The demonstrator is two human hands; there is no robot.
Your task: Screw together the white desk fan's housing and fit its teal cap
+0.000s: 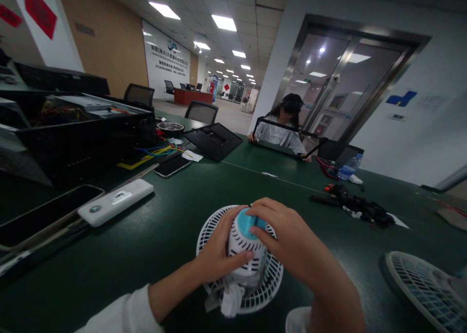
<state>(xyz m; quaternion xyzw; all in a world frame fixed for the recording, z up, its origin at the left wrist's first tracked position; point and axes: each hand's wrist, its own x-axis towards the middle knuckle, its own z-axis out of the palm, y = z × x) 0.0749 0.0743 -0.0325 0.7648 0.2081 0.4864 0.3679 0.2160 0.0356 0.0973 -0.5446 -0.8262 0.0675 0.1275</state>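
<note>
A small white fan (243, 270) lies face down on the green table in front of me, its motor housing pointing up. My left hand (219, 249) wraps the left side of that housing, thumb across its near face. On top is a light-blue knob (245, 223), and the fingers and thumb of my right hand (279, 226) grip it from the right. A white bundled cord (232, 301) hangs at the near side of the housing. The round white grille (274, 283) shows beneath, partly hidden by my hands.
At left are a white power bank (116, 202), phones (172, 167) and an opened black computer case (83, 133). Another fan grille (419, 279) lies at right, beyond it black straps (365, 206) and a water bottle (350, 166). Across the table, a person holds a black frame (280, 148).
</note>
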